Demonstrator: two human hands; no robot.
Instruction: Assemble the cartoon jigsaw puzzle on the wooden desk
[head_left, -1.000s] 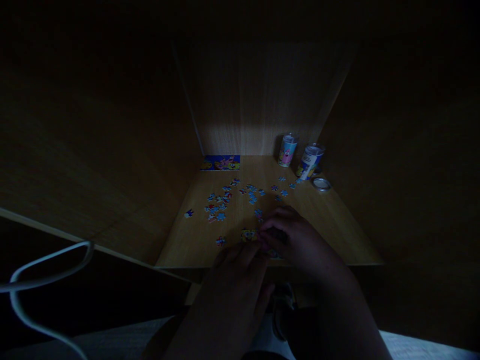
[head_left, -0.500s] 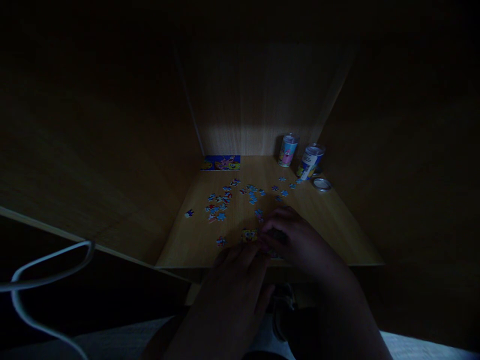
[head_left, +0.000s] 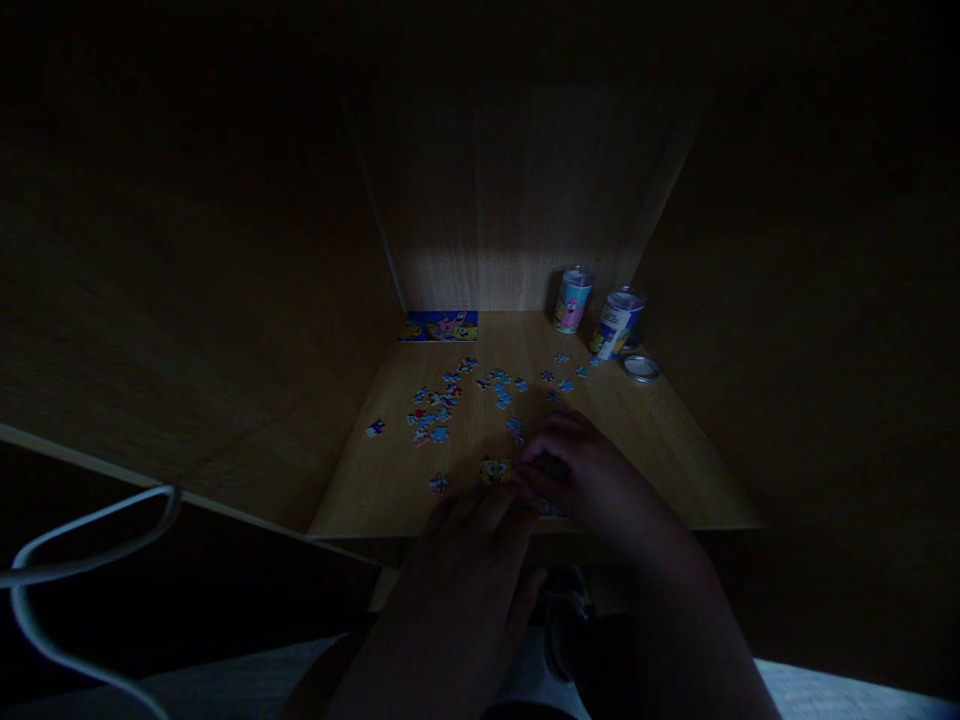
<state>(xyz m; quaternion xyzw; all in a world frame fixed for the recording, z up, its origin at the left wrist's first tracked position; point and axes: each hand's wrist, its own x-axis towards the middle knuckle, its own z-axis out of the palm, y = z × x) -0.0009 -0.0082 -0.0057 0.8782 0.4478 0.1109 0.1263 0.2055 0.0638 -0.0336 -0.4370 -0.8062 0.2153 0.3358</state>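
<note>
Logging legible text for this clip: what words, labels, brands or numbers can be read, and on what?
No text is readable.
Pink tin: label print too small and dark.
Blue tin: label print blurred.
Picture card: cartoon figures, no legible words.
Puzzle pieces: no text visible.

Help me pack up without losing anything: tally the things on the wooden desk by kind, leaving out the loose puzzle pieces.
Printed cylindrical tins: 2
Round silvery metal lid: 1
Blue rectangular picture card: 1
Total: 4
</note>
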